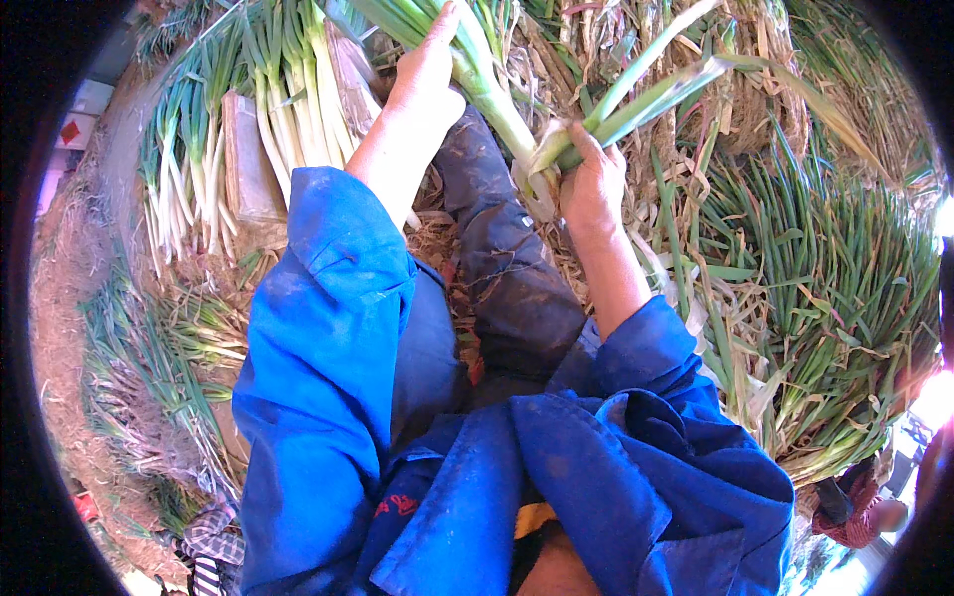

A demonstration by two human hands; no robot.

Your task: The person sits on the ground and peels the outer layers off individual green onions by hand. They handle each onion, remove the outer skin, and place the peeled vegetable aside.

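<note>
Near the top centre, my left hand (428, 82) is closed round the green leaves of a large green onion (503, 119), index finger laid along them. Lower and to the right, my right hand (596, 175) grips outer leaves (641, 108) that bend away from the stalk near its pale lower end. One of these leaves ends in a long, dry yellow tip. Beyond my left forearm lie cleaned green onions (298, 104) with white stalks, beside a wooden block (250, 160). Dry peeled leaves lie below my right hand.
A big heap of untrimmed green onions (820, 261) fills the right side. Rooty bundles (753, 82) stand at the top right. More onions (149, 395) lie on the ground at left. Other people (216, 544) are partly visible at the lower left and lower right edges.
</note>
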